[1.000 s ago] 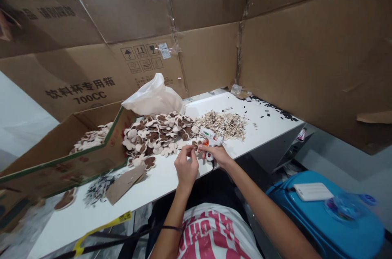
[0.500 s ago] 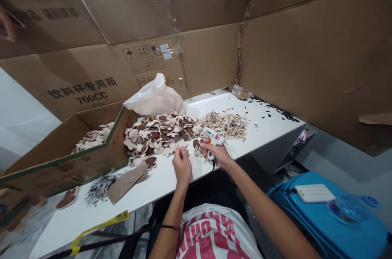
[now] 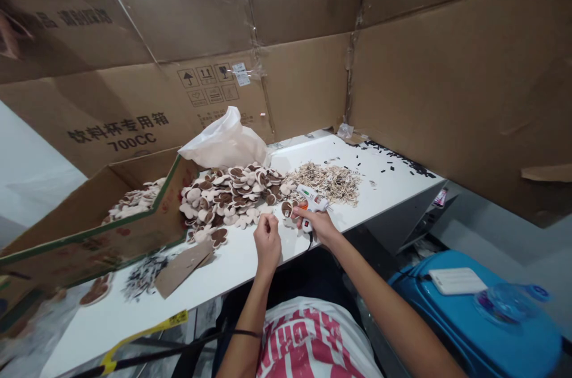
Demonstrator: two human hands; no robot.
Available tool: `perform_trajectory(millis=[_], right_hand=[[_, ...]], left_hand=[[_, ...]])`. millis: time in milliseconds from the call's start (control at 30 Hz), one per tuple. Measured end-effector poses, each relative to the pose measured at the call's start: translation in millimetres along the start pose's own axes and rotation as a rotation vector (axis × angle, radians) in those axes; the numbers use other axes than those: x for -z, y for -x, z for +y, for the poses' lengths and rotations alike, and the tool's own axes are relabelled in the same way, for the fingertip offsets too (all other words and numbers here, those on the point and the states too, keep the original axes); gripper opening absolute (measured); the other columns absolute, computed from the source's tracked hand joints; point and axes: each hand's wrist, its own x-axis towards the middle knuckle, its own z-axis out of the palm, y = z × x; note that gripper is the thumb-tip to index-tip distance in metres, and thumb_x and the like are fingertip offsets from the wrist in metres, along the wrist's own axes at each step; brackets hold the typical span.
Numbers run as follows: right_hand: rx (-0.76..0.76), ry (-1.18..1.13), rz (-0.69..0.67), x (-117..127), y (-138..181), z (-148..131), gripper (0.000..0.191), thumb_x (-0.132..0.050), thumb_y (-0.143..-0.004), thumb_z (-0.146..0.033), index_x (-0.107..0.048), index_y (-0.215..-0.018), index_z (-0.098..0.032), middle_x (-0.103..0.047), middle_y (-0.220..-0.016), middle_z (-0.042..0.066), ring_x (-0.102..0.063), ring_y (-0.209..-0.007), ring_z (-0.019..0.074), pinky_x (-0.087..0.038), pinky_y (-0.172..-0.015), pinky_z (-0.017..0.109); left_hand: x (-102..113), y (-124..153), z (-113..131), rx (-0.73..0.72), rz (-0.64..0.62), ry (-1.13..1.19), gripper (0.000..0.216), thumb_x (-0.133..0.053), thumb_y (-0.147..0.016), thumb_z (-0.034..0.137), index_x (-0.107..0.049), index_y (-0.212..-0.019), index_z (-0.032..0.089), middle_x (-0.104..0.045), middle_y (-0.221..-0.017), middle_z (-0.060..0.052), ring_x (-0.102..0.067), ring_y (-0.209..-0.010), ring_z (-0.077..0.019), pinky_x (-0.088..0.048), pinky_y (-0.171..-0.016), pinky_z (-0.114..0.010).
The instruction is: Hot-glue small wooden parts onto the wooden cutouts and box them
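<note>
My right hand (image 3: 318, 225) is closed around a white hot glue gun (image 3: 313, 197) with an orange trigger, its cord hanging below the handle. At the fingertips of that hand is a brown-and-cream felt piece (image 3: 287, 207); whether it is pinched or lies on the table I cannot tell. My left hand (image 3: 268, 241) is closed just left of it, over the table edge, thumb and fingers pressed together. Anything inside it is hidden. Beyond my hands lies a heap of similar felt pieces (image 3: 232, 193), with a pile of small pale strips (image 3: 333, 181) on the right.
A cardboard box (image 3: 147, 229) with pale pieces stands left. A white plastic bag (image 3: 227, 142) sits behind the heap. Brown card (image 3: 183, 270) and dark scraps (image 3: 145, 276) lie front left. Cardboard walls (image 3: 304, 86) enclose the white table (image 3: 286, 270). Another person's hand (image 3: 11, 35) shows upper left.
My left hand has shifted very slightly to the right. The right hand keeps its hold on the glue gun, and the whole view has drifted a little.
</note>
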Motion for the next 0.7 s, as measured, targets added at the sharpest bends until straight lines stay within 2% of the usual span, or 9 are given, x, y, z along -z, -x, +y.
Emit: perform_trajectory(millis=[133, 267, 333, 400, 467, 533, 600, 700], right_hand=[[0.006, -0.016, 0.014, -0.7, -1.3, -0.5, 0.047, -0.097, -0.063, -0.044, -0.062, -0.086, -0.021, -0.076, -0.074, 0.005, -0.063, -0.049, 0.017, -0.049, -0.047, 0.029], [0.012, 0.015, 0.026, -0.4, -3.0, -0.9, 0.046, -0.096, -0.063, -0.044, -0.064, -0.087, -0.021, -0.076, -0.075, 0.004, -0.063, -0.049, 0.0167, -0.047, -0.046, 0.029], [0.009, 0.023, 0.034, 0.4, -3.6, -0.2, 0.045, -0.096, -0.063, -0.044, -0.065, -0.087, -0.02, -0.076, -0.074, 0.004, -0.063, -0.049, 0.0165, -0.047, -0.046, 0.029], [0.01, 0.015, 0.037, 1.3, -4.2, 1.4, 0.045, -0.095, -0.064, -0.043, -0.066, -0.089, -0.02, -0.075, -0.074, 0.004, -0.063, -0.049, 0.0165, -0.047, -0.045, 0.028], [0.016, 0.007, 0.039, 2.0, -4.9, 3.4, 0.044, -0.095, -0.065, -0.043, -0.067, -0.09, -0.02, -0.075, -0.074, 0.003, -0.063, -0.05, 0.0166, -0.048, -0.045, 0.028], [0.019, 0.008, 0.057, 2.4, -5.7, 5.3, 0.044, -0.095, -0.065, -0.045, -0.067, -0.089, -0.02, -0.073, -0.07, 0.003, -0.063, -0.05, 0.0171, -0.048, -0.045, 0.028], [0.018, 0.002, 0.068, 2.5, -6.1, 6.4, 0.045, -0.095, -0.066, -0.046, -0.066, -0.089, -0.02, -0.073, -0.069, 0.002, -0.063, -0.05, 0.0176, -0.049, -0.046, 0.029], [0.04, -0.015, 0.054, 1.7, -5.4, 6.0, 0.045, -0.095, -0.066, -0.045, -0.065, -0.089, -0.02, -0.075, -0.076, 0.004, -0.064, -0.051, 0.0168, -0.051, -0.049, 0.029]], left_hand=[[-1.2, 0.9, 2.9, -0.034, -0.116, 0.021, 0.043, -0.047, -0.105, 0.053, -0.052, -0.074, 0.023, -0.048, -0.065, 0.003, -0.046, -0.061, -0.0151, -0.039, -0.062, -0.026], [-1.8, 0.3, 2.7, -0.068, -0.175, -0.009, 0.04, -0.051, -0.104, 0.049, -0.057, -0.075, 0.022, -0.054, -0.066, 0.002, -0.052, -0.064, -0.0153, -0.043, -0.066, -0.027], [-2.7, -0.5, 4.0, -0.08, -0.185, 0.0, 0.03, -0.057, -0.102, 0.045, -0.063, -0.085, 0.022, -0.064, -0.076, 0.0, -0.06, -0.072, -0.0164, -0.048, -0.072, -0.027], [-3.8, -0.6, 6.8, -0.097, -0.174, 0.031, 0.021, -0.063, -0.099, 0.043, -0.065, -0.1, 0.022, -0.071, -0.097, -0.005, -0.067, -0.087, -0.0186, -0.052, -0.079, -0.029], [-4.3, 0.4, 10.6, -0.116, -0.173, 0.086, 0.025, -0.067, -0.097, 0.042, -0.063, -0.114, 0.024, -0.071, -0.117, -0.009, -0.068, -0.102, -0.0209, -0.055, -0.087, -0.032], [-3.8, 2.2, 14.1, -0.109, -0.213, 0.151, 0.029, -0.064, -0.099, 0.043, -0.06, -0.122, 0.025, -0.071, -0.123, -0.01, -0.069, -0.108, -0.0217, -0.055, -0.093, -0.036], [-2.5, 4.0, 16.1, -0.076, -0.286, 0.176, 0.029, -0.057, -0.103, 0.048, -0.062, -0.118, 0.024, -0.074, -0.108, -0.008, -0.07, -0.099, -0.021, -0.054, -0.093, -0.036], [-0.3, 4.5, 14.9, -0.033, -0.358, 0.107, 0.042, -0.048, -0.105, 0.055, -0.067, -0.09, 0.021, -0.065, -0.074, -0.002, -0.061, -0.071, -0.0173, -0.05, -0.076, -0.03]])
